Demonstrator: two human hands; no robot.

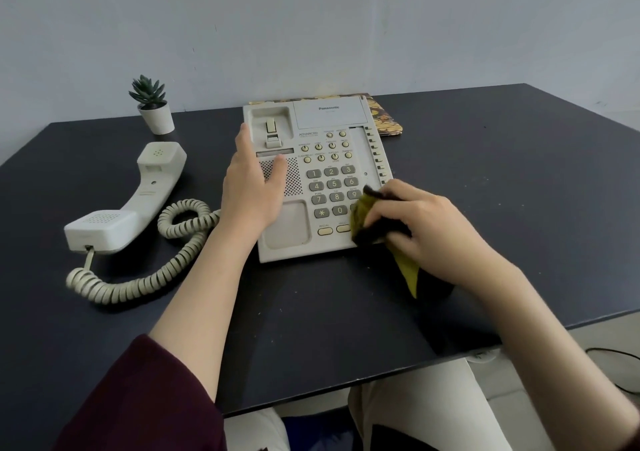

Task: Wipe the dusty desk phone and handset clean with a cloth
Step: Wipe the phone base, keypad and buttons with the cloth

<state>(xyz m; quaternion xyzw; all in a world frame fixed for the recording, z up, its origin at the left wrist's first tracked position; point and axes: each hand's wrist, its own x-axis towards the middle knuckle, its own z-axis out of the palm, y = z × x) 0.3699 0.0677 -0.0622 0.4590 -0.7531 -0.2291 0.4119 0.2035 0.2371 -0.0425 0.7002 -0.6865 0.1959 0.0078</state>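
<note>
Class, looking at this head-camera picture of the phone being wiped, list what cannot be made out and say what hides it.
- Keypad's lower right corner: covered by the cloth and right hand.
- Part of the speaker grille on the phone: under the left hand.
- Small button labels: too small to read.
- Patterned item behind the phone: mostly hidden by it.
- Handset underside: faces the desk.

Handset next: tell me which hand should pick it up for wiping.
Left. The left hand lies open on the phone base, nearest the handset lying to its left. The right hand grips the cloth.
</note>
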